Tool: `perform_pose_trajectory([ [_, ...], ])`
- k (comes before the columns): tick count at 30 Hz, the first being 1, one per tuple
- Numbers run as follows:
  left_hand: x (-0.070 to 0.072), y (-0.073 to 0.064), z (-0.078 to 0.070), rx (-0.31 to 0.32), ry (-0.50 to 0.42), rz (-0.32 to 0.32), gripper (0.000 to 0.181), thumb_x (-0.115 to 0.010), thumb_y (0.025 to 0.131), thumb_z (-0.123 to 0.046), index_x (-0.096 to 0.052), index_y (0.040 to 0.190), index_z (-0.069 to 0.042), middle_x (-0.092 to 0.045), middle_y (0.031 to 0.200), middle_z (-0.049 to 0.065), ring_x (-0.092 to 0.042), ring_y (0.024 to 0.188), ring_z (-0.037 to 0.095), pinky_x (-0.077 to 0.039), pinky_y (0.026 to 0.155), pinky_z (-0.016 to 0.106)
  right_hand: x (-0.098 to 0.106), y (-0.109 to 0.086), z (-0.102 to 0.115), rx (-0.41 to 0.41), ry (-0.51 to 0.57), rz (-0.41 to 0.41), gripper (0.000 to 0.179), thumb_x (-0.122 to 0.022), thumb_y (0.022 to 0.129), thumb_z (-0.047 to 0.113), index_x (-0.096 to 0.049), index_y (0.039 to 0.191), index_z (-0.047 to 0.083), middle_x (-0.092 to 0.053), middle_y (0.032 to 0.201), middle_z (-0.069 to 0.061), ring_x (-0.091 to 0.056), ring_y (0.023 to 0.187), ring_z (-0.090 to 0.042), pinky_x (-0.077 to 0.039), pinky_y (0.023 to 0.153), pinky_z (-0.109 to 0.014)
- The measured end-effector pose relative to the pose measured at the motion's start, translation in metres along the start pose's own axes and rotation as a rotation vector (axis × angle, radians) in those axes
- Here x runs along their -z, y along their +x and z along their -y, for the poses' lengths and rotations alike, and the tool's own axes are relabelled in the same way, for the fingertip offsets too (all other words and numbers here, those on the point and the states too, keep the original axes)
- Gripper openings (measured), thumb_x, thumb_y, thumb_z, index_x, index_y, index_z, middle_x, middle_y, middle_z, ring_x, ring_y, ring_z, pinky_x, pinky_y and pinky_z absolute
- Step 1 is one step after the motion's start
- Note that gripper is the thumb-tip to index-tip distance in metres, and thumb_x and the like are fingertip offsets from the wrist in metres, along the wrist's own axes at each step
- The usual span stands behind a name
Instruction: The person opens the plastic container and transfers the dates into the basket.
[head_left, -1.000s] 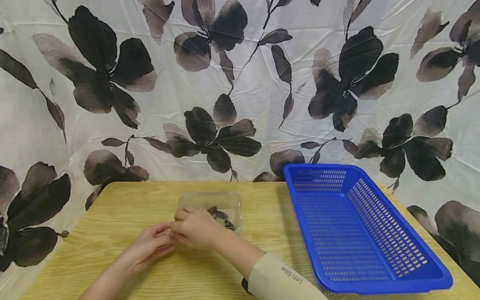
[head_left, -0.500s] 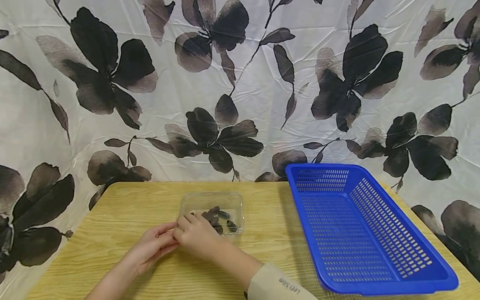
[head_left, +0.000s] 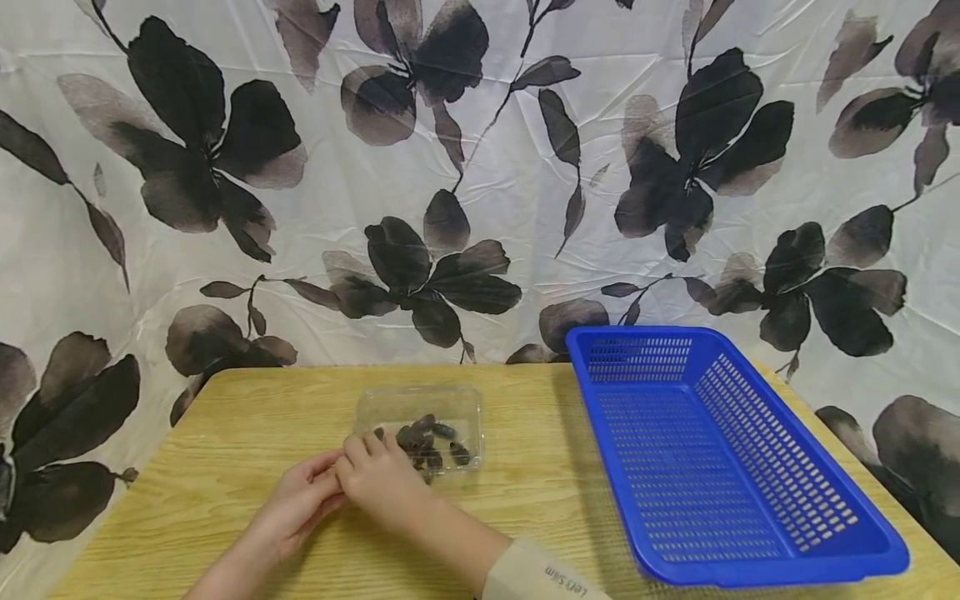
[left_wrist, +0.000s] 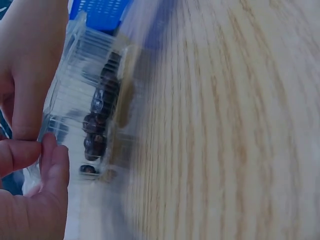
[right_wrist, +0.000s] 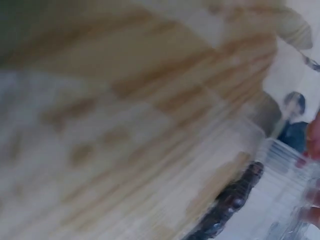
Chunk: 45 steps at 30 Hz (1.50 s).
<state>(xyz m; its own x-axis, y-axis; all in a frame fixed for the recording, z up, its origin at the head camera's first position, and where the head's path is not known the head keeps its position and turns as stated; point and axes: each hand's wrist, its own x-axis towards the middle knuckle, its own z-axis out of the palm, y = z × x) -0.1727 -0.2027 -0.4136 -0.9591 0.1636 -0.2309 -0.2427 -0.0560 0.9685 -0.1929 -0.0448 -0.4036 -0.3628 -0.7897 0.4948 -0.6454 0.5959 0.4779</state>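
Observation:
A clear plastic box (head_left: 468, 417) stands on the wooden table with several dark, glossy oval pieces (head_left: 417, 437) inside, which look like dark fruit. Both hands meet at its near left corner. The left hand (head_left: 302, 498) pinches the corner edge between thumb and fingers. Right above and beside it, the right hand (head_left: 384, 483) grips the same edge, its fingers bent over the rim. In the left wrist view, the fingertips of both hands almost touch at the box edge (left_wrist: 44, 131). The right hand covers that corner in the head view.
A large blue perforated basket (head_left: 600, 442) stands on the right side of the wooden table (head_left: 247, 417). White cloth with dark flowers (head_left: 540, 183) hangs right behind the table's back edge.
The right hand has shifted slightly left and toward the near side, so more of the dark pieces show. The left hand stays at the box corner.

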Motion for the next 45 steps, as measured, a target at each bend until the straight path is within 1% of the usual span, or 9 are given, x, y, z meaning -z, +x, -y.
perform_pose_trajectory([
  [7, -0.005, -0.001, 0.002, 0.011, -0.002, -0.074, 0.059, -0.047, 0.091, 0.003, -0.015, 0.139, 0.017, -0.060, 0.101, -0.005, -0.058, 0.087, 0.002, -0.050, 0.077, 0.019, 0.001, 0.000, 0.005, 0.009, -0.108, 0.044, 0.031, -0.056, 0.091, 0.039, -0.062, 0.108, 0.014, -0.054, 0.109, -0.004, -0.059, 0.101, -0.016, -0.052, 0.080, -0.027],
  [16, -0.009, 0.002, 0.002, 0.022, -0.023, -0.124, 0.058, -0.048, 0.090, 0.005, -0.019, 0.139, 0.017, -0.061, 0.095, -0.005, -0.059, 0.082, 0.003, -0.051, 0.072, 0.020, -0.002, 0.001, 0.003, 0.010, -0.117, 0.024, 0.029, -0.056, 0.091, 0.038, -0.062, 0.106, 0.014, -0.053, 0.105, -0.002, -0.061, 0.097, -0.014, -0.053, 0.075, -0.025],
  [22, -0.008, -0.001, 0.000, 0.036, -0.053, -0.120, 0.060, -0.050, 0.090, 0.005, -0.018, 0.139, 0.018, -0.062, 0.090, -0.004, -0.060, 0.081, 0.005, -0.051, 0.075, 0.020, 0.004, 0.008, 0.001, -0.034, -0.031, 0.056, 0.028, -0.062, 0.088, 0.037, -0.061, 0.102, 0.013, -0.051, 0.101, -0.001, -0.060, 0.096, -0.013, -0.052, 0.077, -0.023],
  [26, -0.009, -0.002, -0.001, 0.041, -0.068, -0.128, 0.060, -0.052, 0.089, 0.006, -0.019, 0.138, 0.018, -0.062, 0.089, -0.003, -0.060, 0.081, 0.006, -0.052, 0.075, 0.021, 0.006, 0.007, -0.001, -0.025, 0.003, 0.051, 0.023, -0.064, 0.087, 0.033, -0.063, 0.101, 0.014, -0.052, 0.103, -0.002, -0.060, 0.095, -0.013, -0.052, 0.077, -0.023],
  [33, -0.013, -0.001, -0.005, 0.036, -0.091, -0.131, 0.051, -0.052, 0.089, 0.004, -0.031, 0.134, 0.017, -0.061, 0.094, 0.000, -0.061, 0.084, 0.008, -0.052, 0.078, 0.022, 0.005, 0.006, -0.008, -0.054, 0.126, -0.029, 0.018, -0.070, 0.082, 0.033, -0.068, 0.094, 0.020, -0.057, 0.094, 0.005, -0.059, 0.091, -0.010, -0.051, 0.076, -0.023],
  [37, -0.014, -0.002, -0.005, 0.046, -0.080, -0.149, 0.057, -0.051, 0.088, 0.005, -0.025, 0.137, 0.016, -0.061, 0.092, 0.001, -0.061, 0.082, 0.009, -0.052, 0.075, 0.023, 0.002, 0.005, -0.012, -0.066, 0.210, -0.091, 0.021, -0.075, 0.075, 0.037, -0.068, 0.088, 0.022, -0.056, 0.087, 0.008, -0.057, 0.083, -0.006, -0.049, 0.071, -0.018],
  [39, -0.015, -0.002, -0.004, 0.058, -0.080, -0.152, 0.060, -0.051, 0.088, 0.004, -0.021, 0.139, 0.014, -0.061, 0.090, 0.003, -0.061, 0.081, 0.010, -0.052, 0.075, 0.023, 0.005, 0.002, -0.017, -0.057, 0.265, -0.067, 0.022, -0.073, 0.078, 0.038, -0.067, 0.094, 0.023, -0.057, 0.090, 0.008, -0.057, 0.085, -0.007, -0.048, 0.072, -0.018],
  [43, -0.013, -0.004, -0.004, 0.087, -0.113, -0.128, 0.063, -0.054, 0.090, 0.001, -0.017, 0.140, 0.010, -0.062, 0.091, 0.006, -0.062, 0.083, 0.013, -0.053, 0.078, 0.027, 0.014, -0.008, -0.034, -0.067, 0.348, 0.090, 0.031, -0.067, 0.085, 0.033, -0.061, 0.114, 0.024, -0.058, 0.105, 0.008, -0.055, 0.100, -0.009, -0.047, 0.081, -0.023],
  [45, -0.011, -0.006, -0.004, 0.102, -0.134, -0.113, 0.064, -0.055, 0.091, -0.002, -0.016, 0.139, 0.011, -0.061, 0.092, 0.007, -0.062, 0.084, 0.014, -0.053, 0.080, 0.029, 0.018, -0.013, -0.042, -0.091, 0.380, 0.152, 0.035, -0.068, 0.084, 0.032, -0.060, 0.117, 0.024, -0.058, 0.108, 0.008, -0.055, 0.102, -0.010, -0.047, 0.080, -0.025],
])
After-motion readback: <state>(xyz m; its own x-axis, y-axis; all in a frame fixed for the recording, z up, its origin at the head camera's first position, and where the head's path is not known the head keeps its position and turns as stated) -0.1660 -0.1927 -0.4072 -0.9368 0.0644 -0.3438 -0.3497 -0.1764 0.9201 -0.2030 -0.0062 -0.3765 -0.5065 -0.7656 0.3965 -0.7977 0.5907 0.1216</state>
